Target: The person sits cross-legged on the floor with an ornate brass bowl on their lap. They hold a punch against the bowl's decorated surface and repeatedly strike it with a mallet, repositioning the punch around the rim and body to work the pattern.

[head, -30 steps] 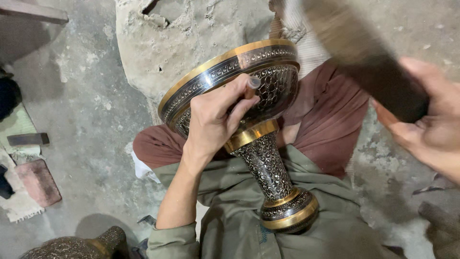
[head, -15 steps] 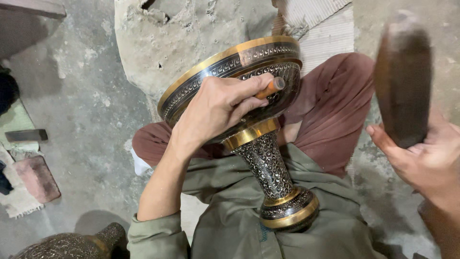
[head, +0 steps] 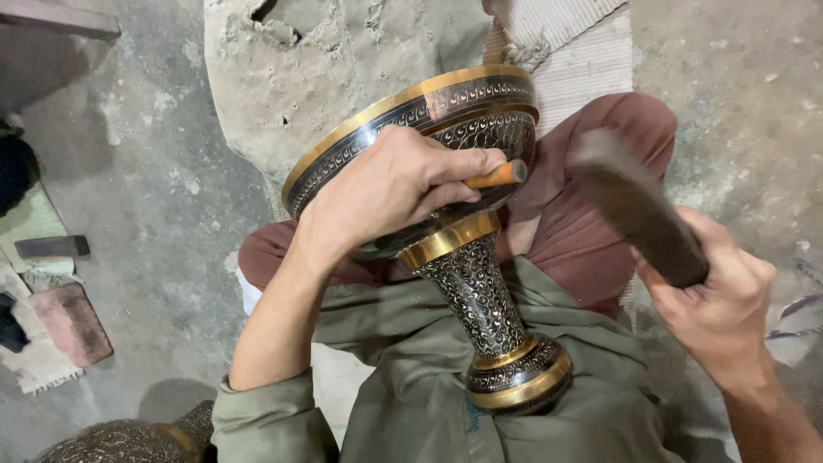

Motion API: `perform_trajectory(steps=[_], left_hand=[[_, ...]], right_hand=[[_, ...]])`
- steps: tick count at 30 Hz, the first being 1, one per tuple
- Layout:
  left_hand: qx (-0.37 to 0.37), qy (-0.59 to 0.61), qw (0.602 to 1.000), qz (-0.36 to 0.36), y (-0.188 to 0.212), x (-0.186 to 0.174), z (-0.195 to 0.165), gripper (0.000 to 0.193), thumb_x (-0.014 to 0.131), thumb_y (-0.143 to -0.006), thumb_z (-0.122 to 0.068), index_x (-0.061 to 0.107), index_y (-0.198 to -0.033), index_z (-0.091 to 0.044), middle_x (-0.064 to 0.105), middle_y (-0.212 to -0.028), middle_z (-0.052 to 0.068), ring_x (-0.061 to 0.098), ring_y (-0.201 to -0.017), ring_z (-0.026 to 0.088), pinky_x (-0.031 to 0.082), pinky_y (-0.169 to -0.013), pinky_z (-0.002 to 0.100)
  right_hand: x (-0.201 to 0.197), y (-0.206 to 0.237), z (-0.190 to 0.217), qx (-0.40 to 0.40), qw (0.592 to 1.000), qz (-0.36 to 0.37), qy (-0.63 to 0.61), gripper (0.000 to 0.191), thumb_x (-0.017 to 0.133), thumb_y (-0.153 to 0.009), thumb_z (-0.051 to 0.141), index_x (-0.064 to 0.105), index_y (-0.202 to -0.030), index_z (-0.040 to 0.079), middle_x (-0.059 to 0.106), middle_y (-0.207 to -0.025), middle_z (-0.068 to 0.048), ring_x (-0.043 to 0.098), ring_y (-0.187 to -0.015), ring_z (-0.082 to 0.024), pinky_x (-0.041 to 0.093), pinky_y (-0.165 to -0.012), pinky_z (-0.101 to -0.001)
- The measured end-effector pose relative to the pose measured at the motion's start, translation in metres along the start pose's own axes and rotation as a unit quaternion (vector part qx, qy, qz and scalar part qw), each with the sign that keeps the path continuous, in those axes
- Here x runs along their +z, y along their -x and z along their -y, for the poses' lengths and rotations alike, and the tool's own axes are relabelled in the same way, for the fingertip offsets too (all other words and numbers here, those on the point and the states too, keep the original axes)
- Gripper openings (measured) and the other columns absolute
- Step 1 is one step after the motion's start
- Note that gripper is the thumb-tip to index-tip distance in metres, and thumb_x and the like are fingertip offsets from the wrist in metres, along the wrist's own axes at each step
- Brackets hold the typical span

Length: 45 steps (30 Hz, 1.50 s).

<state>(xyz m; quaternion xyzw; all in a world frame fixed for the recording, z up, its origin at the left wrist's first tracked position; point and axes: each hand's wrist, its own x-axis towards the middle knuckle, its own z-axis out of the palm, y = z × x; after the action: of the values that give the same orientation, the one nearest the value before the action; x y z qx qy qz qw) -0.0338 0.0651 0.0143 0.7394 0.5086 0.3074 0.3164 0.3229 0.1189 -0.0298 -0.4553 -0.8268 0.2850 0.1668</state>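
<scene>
A person sits on a grey concrete floor [head: 154,214], seen from above, with a tall footed metal bowl [head: 446,171] lying tilted across the lap. The bowl is dark, covered in fine engraved scrollwork, with bright brass bands at the rim, at the neck and round the base, which points toward five o'clock. The left hand [head: 390,189] rests on the bowl's outer wall, fingers closed around a slim tool with an orange-brown end [head: 497,175]; its working tip is hidden behind the fingers. At three o'clock the right hand [head: 716,300] is clamped on a dark mallet [head: 634,206], so blurred that its outline is hard to make out. The bowl's inside is out of sight. At seven o'clock another engraved piece [head: 129,439] is cut off by the frame edge. A pale rough stone block [head: 326,77] sits at twelve o'clock.
</scene>
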Motion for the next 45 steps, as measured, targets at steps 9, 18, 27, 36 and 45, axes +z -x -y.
perform_trajectory(steps=[9,18,27,36,45], left_hand=[[-0.002,-0.014,0.992,0.124,-0.021,-0.005,0.003,0.037,0.075,-0.089,-0.012,0.073,-0.126,-0.012,0.077,-0.104,0.011,0.072,-0.085,0.035,0.055,-0.071,0.044],[-0.042,-0.026,0.999,0.019,-0.006,-0.014,0.000,0.038,0.078,-0.094,-0.014,0.064,-0.128,-0.006,0.070,-0.087,0.018,0.069,-0.082,0.039,0.051,-0.070,0.046],[-0.002,-0.032,0.999,0.034,-0.014,-0.013,0.002,0.035,0.076,-0.093,-0.014,0.068,-0.126,-0.006,0.073,-0.096,0.016,0.070,-0.085,0.038,0.052,-0.073,0.047],[-0.019,-0.034,0.999,-0.006,-0.003,-0.007,-0.003,0.036,0.076,-0.094,-0.013,0.067,-0.128,-0.005,0.075,-0.104,0.016,0.071,-0.091,0.038,0.055,-0.077,0.045],[-0.089,-0.042,0.989,-0.114,0.017,0.009,-0.014,0.035,0.076,-0.097,-0.011,0.066,-0.130,-0.007,0.074,-0.098,0.016,0.074,-0.086,0.033,0.058,-0.075,0.039]], right_hand=[[0.029,0.035,-0.019,0.076,0.995,0.051,-0.027,0.046,0.080,-0.083,0.015,0.063,-0.125,0.012,0.068,-0.081,-0.012,0.069,-0.069,-0.027,0.052,-0.064,-0.0371],[0.043,0.019,-0.015,0.030,0.995,0.098,-0.002,0.063,0.080,-0.082,0.012,0.060,-0.141,0.016,0.072,-0.098,-0.018,0.072,-0.084,-0.035,0.056,-0.071,-0.0409],[0.029,0.006,-0.022,0.062,0.995,0.033,-0.076,0.058,0.079,-0.091,0.015,0.054,-0.143,0.004,0.072,-0.086,-0.015,0.073,-0.071,-0.029,0.057,-0.065,-0.0366],[-0.007,-0.027,-0.002,-0.099,0.993,-0.001,0.062,0.052,0.080,-0.093,0.011,0.058,-0.140,0.005,0.071,-0.094,-0.021,0.072,-0.079,-0.034,0.056,-0.067,-0.0410],[-0.045,-0.056,0.016,0.019,0.990,0.137,-0.014,0.065,0.069,-0.089,-0.006,0.054,-0.151,0.010,0.062,-0.087,-0.013,0.062,-0.068,-0.025,0.051,-0.062,-0.0361]])
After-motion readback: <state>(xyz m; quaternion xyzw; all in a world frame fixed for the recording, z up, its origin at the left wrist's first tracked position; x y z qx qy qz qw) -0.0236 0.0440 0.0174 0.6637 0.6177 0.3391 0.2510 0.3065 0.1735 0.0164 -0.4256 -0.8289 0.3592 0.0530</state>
